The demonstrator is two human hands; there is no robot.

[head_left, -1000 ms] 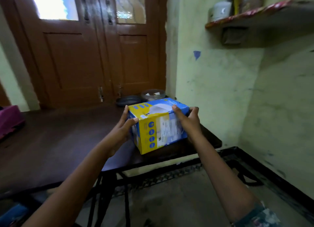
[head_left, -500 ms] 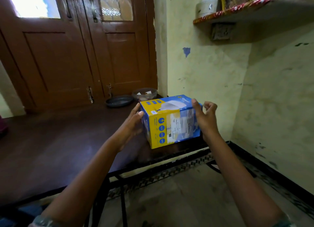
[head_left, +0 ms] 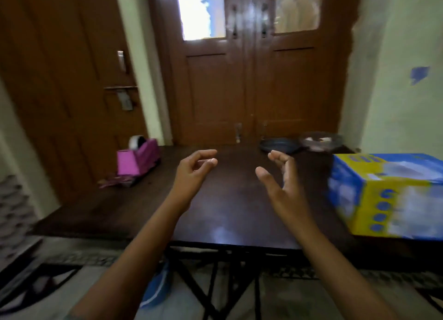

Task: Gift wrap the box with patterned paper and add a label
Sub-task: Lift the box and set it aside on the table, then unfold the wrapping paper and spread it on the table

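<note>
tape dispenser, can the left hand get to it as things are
Probably yes. The left hand hovers empty over the table, and only bare table lies between it and the tape dispenser at the far left corner.

Your box (head_left: 388, 200) is blue, yellow and white, with a column of blue dots down its yellow band. You have a dark brown table (head_left: 227, 212), a magenta tape dispenser (head_left: 139, 159), reddish-brown doors (head_left: 251, 92) and a pale green wall (head_left: 402, 92) with one blue patch (head_left: 419, 74).
</note>
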